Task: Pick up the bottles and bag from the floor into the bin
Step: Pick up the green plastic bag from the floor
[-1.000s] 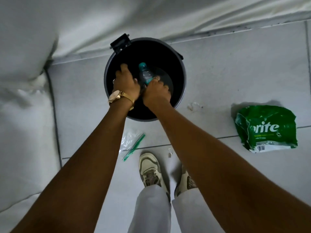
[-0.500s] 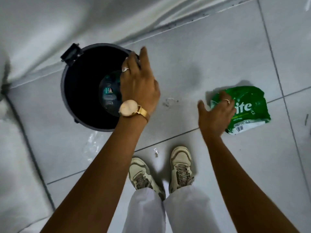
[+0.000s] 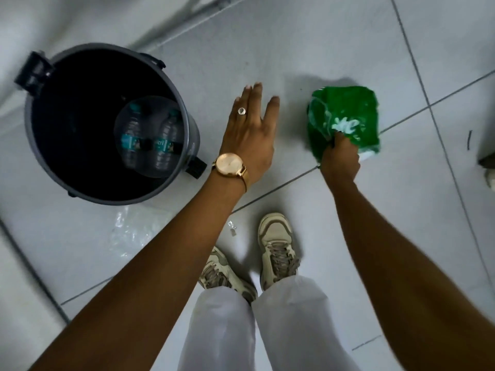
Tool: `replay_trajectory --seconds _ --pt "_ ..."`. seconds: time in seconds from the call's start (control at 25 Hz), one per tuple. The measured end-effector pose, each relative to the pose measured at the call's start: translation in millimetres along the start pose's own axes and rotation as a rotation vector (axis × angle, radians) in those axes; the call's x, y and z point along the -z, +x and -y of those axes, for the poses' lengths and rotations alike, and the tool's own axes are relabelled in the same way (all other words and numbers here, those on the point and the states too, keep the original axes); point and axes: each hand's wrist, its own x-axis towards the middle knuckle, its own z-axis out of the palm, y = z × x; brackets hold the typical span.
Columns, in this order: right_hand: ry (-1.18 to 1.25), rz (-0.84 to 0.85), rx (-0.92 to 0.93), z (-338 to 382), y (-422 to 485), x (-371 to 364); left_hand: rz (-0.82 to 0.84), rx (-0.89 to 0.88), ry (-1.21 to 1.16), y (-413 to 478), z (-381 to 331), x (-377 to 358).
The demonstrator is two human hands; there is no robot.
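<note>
Head view, looking down: the right hand [image 3: 339, 159] has its grip clamped on the near edge of the green bag [image 3: 345, 116] on the floor [image 3: 321, 36]. The bin [image 3: 192, 135], two bottles [image 3: 150, 140] inside, lies to the left, beyond the left hand [image 3: 250, 135], which hovers between them with fingers spread, holding nothing.

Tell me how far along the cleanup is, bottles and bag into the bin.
Done: two bottles lie at the bottom of the bin. In hand: the right hand is closed on the green bag, which still looks to be at the floor. The left hand is open and empty between bin and bag. Left: carry the bag over and drop it in. A clear wrapper also lies by the bin.
</note>
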Motion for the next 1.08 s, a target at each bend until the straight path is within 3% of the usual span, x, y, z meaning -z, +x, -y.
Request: replay_trajectory --seconds 0.12,0.2,0.36,0.48,0.56,0.72,0.92,1.0,1.08 --pt "-0.014 -0.188 0.407 52.5 -57.9 53.5 -0.079 -0.003 -0.075 -15.7 -4.6 57.6" --pt "0.027 -0.29 0.732 83.7 -97.9 92.0 -0.228 0.018 -0.045 -32.4 2.3 103.1" --pt "0.059 -0.156 1.081 143.1 -161.5 147.0 -0.598 0.098 -0.016 -107.0 35.0 167.6" --pt "-0.033 -0.063 1.274 175.5 -200.5 134.9 -0.615 0.262 0.057 -165.1 62.1 175.3" --pt "-0.153 0.034 1.308 186.9 -210.9 103.8 -0.508 0.429 0.044 -179.0 78.7 158.7" --pt "-0.615 0.273 1.146 198.3 -200.5 13.0 -0.171 0.704 -0.01 -155.6 117.9 98.2" --pt "-0.965 0.537 1.066 218.6 -157.6 -72.0 0.313 0.73 -0.133 -102.0 155.3 36.2" --pt "-1.097 0.559 1.049 231.7 -146.7 -79.2 0.361 0.677 -0.308 -98.6 166.0 38.5" --pt "-1.112 0.553 0.984 243.4 -144.5 -78.4 0.124 0.624 -0.543 -113.0 177.2 49.8"
